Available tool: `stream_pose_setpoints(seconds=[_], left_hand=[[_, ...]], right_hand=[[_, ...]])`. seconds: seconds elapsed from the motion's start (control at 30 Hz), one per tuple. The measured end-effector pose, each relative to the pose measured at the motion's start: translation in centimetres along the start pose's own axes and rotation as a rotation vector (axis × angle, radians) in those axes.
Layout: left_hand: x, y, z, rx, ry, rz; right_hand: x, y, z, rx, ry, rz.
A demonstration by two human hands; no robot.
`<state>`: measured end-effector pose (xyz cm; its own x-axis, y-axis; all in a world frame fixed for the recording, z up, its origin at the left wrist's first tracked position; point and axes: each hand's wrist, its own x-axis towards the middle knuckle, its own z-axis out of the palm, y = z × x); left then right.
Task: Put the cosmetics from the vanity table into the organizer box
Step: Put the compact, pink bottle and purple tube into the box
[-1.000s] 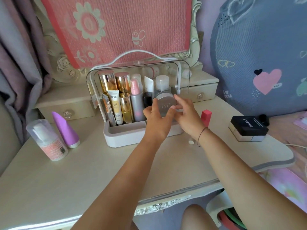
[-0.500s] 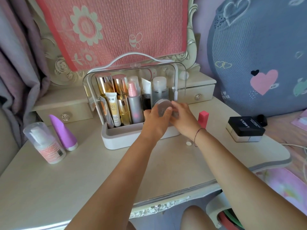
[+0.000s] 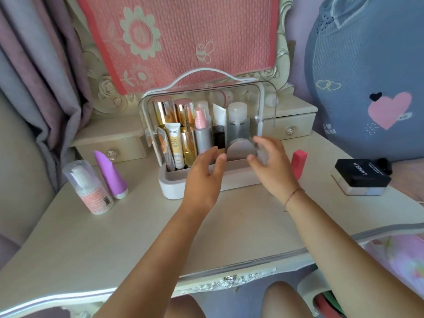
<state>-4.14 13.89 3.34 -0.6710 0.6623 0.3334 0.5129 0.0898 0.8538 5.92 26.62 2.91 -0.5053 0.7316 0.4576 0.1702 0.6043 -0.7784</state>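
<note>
Leftovers first: a foam bottle and a purple tube stand on the vanity table at nine o'clock from the organizer box, both well outside it. At the box's six o'clock the left hand hovers with fingers straight and spread, holding nothing. Just past it a round compact stands on edge inside the box, at the right end of the row of bottles. The right hand sits at the compact's three o'clock, fingers loosely curled toward its rim; blur hides whether they touch it. Farther out at three o'clock are a pink lipstick and a black case. The step in hand looks like seating the compact. Next probably comes a reach for the lipstick, which calls for a free right hand and an upright slot in the crowded row.
</note>
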Motion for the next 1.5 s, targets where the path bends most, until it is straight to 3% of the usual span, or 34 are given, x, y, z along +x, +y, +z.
stream_pose_setpoints(seconds=[0.07,0.17,0.27,0.33,0.4,0.47,0.53,0.6,0.73,0.83,1.03,1.2,1.3,1.4,1.5], left_hand=[[-1.4,-0.5,-2.0,-0.051,0.137,0.075],[-3.6,-1.6,-6.1,-0.057,0.488,0.212],[-5.1,-3.8,-11.2,-0.049,0.865,0.177],[-5.5,-5.7,-14.5,0.006,0.991,0.075],[-5.1,-7.7,-16.7,0.047,0.927,-0.121],[-4.4,-9.4,-18.1,-0.014,0.713,-0.293],[-3.8,-10.7,-18.9,-0.044,0.454,-0.309],[-3.3,-11.6,-19.4,0.030,0.342,-0.292],[-3.4,-11.5,-19.7,0.014,0.404,-0.316],[-5.0,-10.0,-19.2,0.028,0.462,-0.227],[-5.7,-4.0,-13.8,-0.198,0.100,-0.054],[-4.1,-2.1,-10.0,-0.283,0.037,-0.043],[-3.1,-2.2,-9.5,-0.308,0.020,-0.041],[-2.7,-3.6,-9.1,-0.225,0.089,-0.048],[-2.7,-5.8,-8.8,-0.187,0.227,-0.211]], right_hand=[[-1.5,-1.4,0.3,0.037,0.053,-0.103],[-4.1,-3.6,1.9,0.111,-0.007,-0.223],[-6.5,-5.0,4.5,0.175,-0.140,-0.187],[-7.7,-5.3,6.3,0.217,-0.247,-0.094],[-8.6,-5.2,7.5,0.179,-0.395,-0.014],[-8.8,-4.9,7.9,0.070,-0.473,-0.028],[-8.7,-4.6,7.8,0.048,-0.466,-0.037],[-8.7,-4.5,7.6,0.062,-0.459,-0.030],[-8.8,-4.4,7.7,0.058,-0.468,-0.033],[-8.7,-4.5,7.7,0.132,-0.452,-0.016],[-8.2,-6.6,7.7,0.322,-0.554,-0.101],[-6.0,-7.4,7.4,0.249,-0.369,-0.100],[-4.6,-7.1,7.1,0.211,-0.376,-0.118],[-3.5,-6.9,7.7,0.189,-0.340,-0.103],[-1.9,-6.6,8.7,0.211,-0.258,-0.026]])
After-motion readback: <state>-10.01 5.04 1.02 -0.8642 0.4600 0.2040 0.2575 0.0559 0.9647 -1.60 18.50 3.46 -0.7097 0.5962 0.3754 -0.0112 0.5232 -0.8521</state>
